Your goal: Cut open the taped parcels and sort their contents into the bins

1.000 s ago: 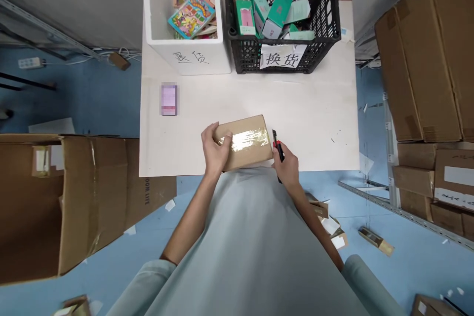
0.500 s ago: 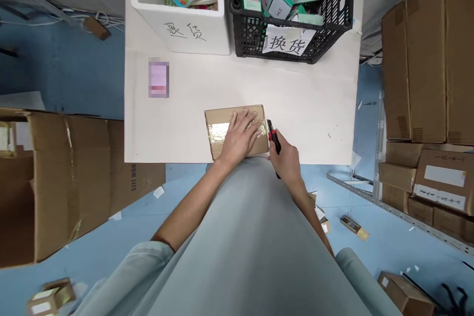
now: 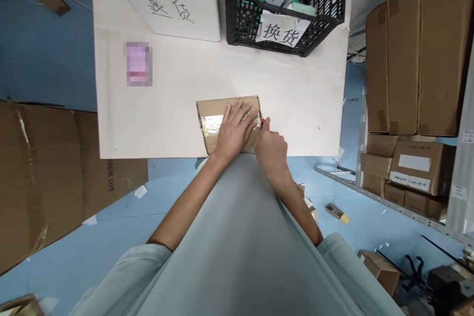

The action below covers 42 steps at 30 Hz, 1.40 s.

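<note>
A small flat cardboard box (image 3: pixel 208 107) with shiny clear tape across it lies at the front edge of the white table. My left hand (image 3: pixel 234 131) rests flat on its top, fingers spread toward the far side. At the box's right end, my right hand (image 3: pixel 272 148) is closed round a red and black utility knife (image 3: pixel 262 122). Only a bit of red shows above the fist; the blade is hidden, so whether it cuts into the box I cannot tell.
On the white table (image 3: pixel 177 74) stand a white bin (image 3: pixel 185 15) with colourful booklets and a black crate (image 3: pixel 252 22) with green boxes. A blurred purple item (image 3: pixel 139 64) lies at left. A big carton (image 3: pixel 55 173) is on the left; stacked cartons (image 3: pixel 414 59) stand right.
My right hand has turned and moved left against the box's right end, bringing the knife with it. My left hand stays on the box. The whole view has shifted slightly.
</note>
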Available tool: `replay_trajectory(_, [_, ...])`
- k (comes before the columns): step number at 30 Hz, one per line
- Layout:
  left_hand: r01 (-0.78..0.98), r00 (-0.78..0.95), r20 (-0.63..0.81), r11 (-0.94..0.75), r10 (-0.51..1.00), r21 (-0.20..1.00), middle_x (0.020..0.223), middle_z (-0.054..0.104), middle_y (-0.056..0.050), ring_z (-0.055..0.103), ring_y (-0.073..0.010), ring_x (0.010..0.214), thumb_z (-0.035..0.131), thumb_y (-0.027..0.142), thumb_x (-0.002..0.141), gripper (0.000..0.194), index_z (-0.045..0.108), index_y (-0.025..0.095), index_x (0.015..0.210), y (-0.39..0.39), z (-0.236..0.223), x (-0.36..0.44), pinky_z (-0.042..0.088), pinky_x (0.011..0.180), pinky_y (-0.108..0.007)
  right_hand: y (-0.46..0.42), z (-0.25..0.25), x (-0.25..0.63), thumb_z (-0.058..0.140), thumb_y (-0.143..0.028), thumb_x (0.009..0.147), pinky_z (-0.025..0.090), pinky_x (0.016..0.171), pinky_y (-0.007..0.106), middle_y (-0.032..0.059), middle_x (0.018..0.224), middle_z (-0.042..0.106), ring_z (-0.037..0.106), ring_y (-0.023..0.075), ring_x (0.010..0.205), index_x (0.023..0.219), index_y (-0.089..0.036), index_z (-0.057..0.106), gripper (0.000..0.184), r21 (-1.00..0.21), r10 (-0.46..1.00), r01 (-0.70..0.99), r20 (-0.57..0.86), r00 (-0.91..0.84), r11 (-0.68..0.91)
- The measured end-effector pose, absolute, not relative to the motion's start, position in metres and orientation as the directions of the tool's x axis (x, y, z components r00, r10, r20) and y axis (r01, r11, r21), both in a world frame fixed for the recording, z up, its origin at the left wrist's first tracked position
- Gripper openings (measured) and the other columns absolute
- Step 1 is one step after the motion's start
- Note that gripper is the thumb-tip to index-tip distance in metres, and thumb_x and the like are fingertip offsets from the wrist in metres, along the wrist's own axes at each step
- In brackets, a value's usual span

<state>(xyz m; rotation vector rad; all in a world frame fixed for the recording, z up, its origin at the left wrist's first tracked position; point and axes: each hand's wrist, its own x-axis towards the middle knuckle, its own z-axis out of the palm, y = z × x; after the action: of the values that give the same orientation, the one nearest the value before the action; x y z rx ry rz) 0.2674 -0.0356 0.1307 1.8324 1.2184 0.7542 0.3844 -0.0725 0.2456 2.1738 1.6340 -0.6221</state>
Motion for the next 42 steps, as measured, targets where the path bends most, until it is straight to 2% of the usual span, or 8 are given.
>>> replay_trajectory(6, [0.427,0.351,0.049,-0.206,0.935,0.881,0.165,0.066,-0.005,0.039,-0.0339,0.172,0.053,0.051,0.116,0.037,0.078,0.032,0.134,-0.036,0.126,0.267,0.011,0.147,-0.068,-0.077,0.252,0.381,0.029,-0.011,0.112,0.063,0.09,0.037,0.0256,0.11,0.083,0.083,0.0316,0.107,0.166,-0.001,0.046,0.058,0.053,0.813,0.964,-0.527,0.25,-0.262])
replay_trajectory(13, [0.468,0.371,0.085,-0.265,0.925,0.843,0.168,0.064,-0.005,0.038,-0.0327,0.173,0.046,0.049,0.118,0.042,0.077,0.028,0.137,-0.034,0.12,0.269,0.012,0.147,-0.066,-0.118,0.249,0.386,0.031,-0.012,0.111,0.062,0.087,0.036,0.0234,0.109,0.084,0.083,0.0315,0.106,0.171,-0.005,0.042,0.061,0.136,0.743,0.952,-0.599,0.299,-0.273])
replay_trajectory(17, [0.456,0.366,0.085,-0.258,0.927,0.852,0.17,0.063,-0.005,0.038,-0.0318,0.173,0.052,0.044,0.115,0.036,0.077,0.032,0.139,-0.038,0.122,0.267,0.011,0.147,-0.068,-0.118,0.263,0.388,0.03,-0.019,0.117,0.06,0.088,0.039,0.0226,0.11,0.084,0.083,0.0336,0.107,0.173,-0.01,0.041,0.059,0.119,0.743,0.958,-0.61,0.277,-0.26])
replay_trajectory(22, [0.465,0.361,0.075,-0.249,0.93,0.849,0.17,0.062,-0.005,0.038,-0.0321,0.173,0.052,0.047,0.116,0.037,0.077,0.032,0.138,-0.04,0.125,0.268,0.011,0.147,-0.066,-0.097,0.271,0.392,0.029,-0.027,0.12,0.057,0.089,0.04,0.0192,0.106,0.083,0.081,0.0336,0.1,0.176,-0.014,0.036,0.057,0.057,0.815,0.968,-0.529,0.237,-0.244])
replay_trajectory(27, [0.458,0.349,0.064,-0.23,0.935,0.859,0.169,0.063,-0.006,0.039,-0.0338,0.172,0.052,0.05,0.116,0.038,0.079,0.032,0.137,-0.038,0.125,0.27,0.01,0.147,-0.066,-0.077,0.253,0.395,0.028,-0.023,0.118,0.057,0.089,0.042,0.0204,0.109,0.082,0.08,0.035,0.102,0.176,-0.011,0.034,0.059,-0.005,0.832,0.972,-0.518,0.199,-0.236])
replay_trajectory(34, [0.534,0.37,0.089,-0.29,0.925,0.795,0.17,0.062,-0.007,0.039,-0.0317,0.172,0.049,0.042,0.118,0.037,0.075,0.031,0.143,-0.042,0.12,0.271,0.014,0.146,-0.066,-0.075,0.25,0.382,0.036,-0.019,0.118,0.058,0.089,0.038,0.0225,0.11,0.081,0.081,0.0342,0.108,0.169,-0.006,0.042,0.053,0.079,0.793,0.96,-0.548,0.266,-0.268])
replay_trajectory(38, [0.569,0.398,0.118,-0.345,0.91,0.746,0.172,0.059,-0.012,0.038,-0.0333,0.173,0.052,0.036,0.118,0.039,0.068,0.028,0.152,-0.041,0.116,0.273,0.017,0.145,-0.069,-0.065,0.255,0.374,0.034,-0.015,0.117,0.058,0.092,0.038,0.0224,0.115,0.081,0.08,0.0331,0.112,0.163,-0.009,0.049,0.048,0.121,0.768,0.944,-0.555,0.32,-0.306])
replay_trajectory(42, [0.568,0.419,0.15,-0.387,0.896,0.727,0.174,0.057,-0.012,0.037,-0.0347,0.173,0.056,0.033,0.116,0.04,0.066,0.028,0.155,-0.042,0.11,0.272,0.018,0.145,-0.07,-0.07,0.257,0.368,0.035,-0.017,0.117,0.058,0.092,0.04,0.0221,0.117,0.082,0.08,0.0338,0.113,0.167,-0.013,0.047,0.052,0.174,0.737,0.923,-0.559,0.379,-0.343])
